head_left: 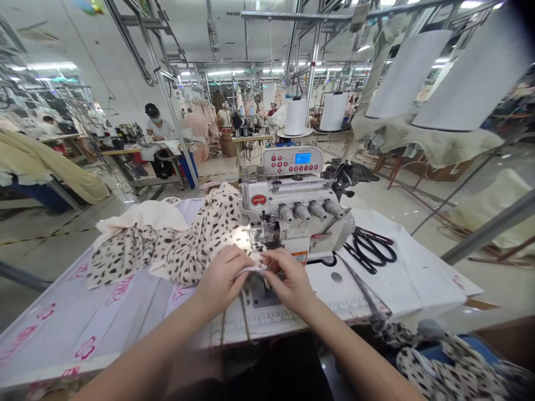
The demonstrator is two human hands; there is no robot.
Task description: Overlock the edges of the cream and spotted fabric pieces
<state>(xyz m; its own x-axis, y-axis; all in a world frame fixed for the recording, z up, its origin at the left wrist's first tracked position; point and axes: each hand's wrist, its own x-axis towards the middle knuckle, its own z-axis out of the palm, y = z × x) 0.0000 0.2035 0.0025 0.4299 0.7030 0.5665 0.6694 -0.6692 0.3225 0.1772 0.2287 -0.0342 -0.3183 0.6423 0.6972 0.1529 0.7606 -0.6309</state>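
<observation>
Both my hands meet in front of the needle area of a white overlock sewing machine [296, 195]. My left hand [223, 275] pinches the edge of a cream fabric with black spots [219, 223]. From the other side, my right hand [288, 278] grips the same edge between thumb and fingers. The held edge is folded and shows its pale side between my fingertips. The rest of the spotted fabric lies bunched to the left of the machine, under its lit lamp. My fingertips partly hide the presser foot.
Black-handled scissors [370, 248] lie right of the machine. White thread cones [296, 117] stand behind it. More spotted fabric [451, 362] fills a blue container at lower right. A metal pole [493, 225] slants along the right. A co-worker [161, 133] sits at another table.
</observation>
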